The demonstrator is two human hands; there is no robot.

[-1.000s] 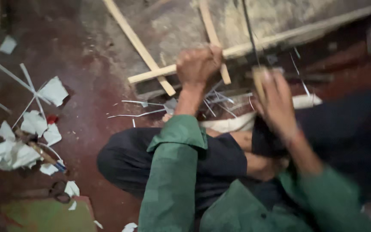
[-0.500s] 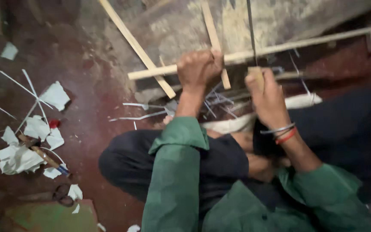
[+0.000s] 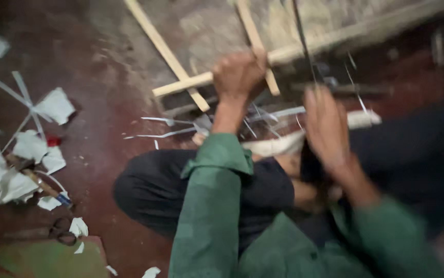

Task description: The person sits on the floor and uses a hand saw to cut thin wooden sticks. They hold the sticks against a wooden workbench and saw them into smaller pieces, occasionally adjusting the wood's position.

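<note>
- Right hand (image 3: 330, 128): heavily blurred, raised near the long wooden strip; whether it is spread or closed on anything cannot be told. A thin dark rod (image 3: 304, 46) runs up from just above it to the far edge; contact between the two cannot be confirmed.
- Left hand (image 3: 238, 76): fingers pressed together in a fist around the long wooden strip (image 3: 304, 49), which lies across the far middle of the scene, running from left-centre up to the far right, where it is cut off by the frame.
- Two further wooden strips, one far left (image 3: 163, 51) and one far centre (image 3: 255, 41), cross under or over the long strip; their upper ends are cut off, and the order of overlap is unclear.
- The grey slab (image 3: 206, 31) beneath the strips is blurred; its material cannot be made out.
- Green sleeves (image 3: 211, 206) and dark trousers (image 3: 155, 190) fill the near centre and hide the floor there.
- Thin pale slivers (image 3: 165, 121) lie on the dark red floor (image 3: 109, 128) just left of the left wrist; more lie between the hands, partly hidden.
- Left side: torn white paper scraps (image 3: 52, 105), a small red object (image 3: 53, 140), and a tool with a wooden handle (image 3: 39, 180) resting among the scraps.
- Near left: dark scissors (image 3: 65, 234) beside a greenish board (image 3: 47, 260), cut off at the bottom edge.
</note>
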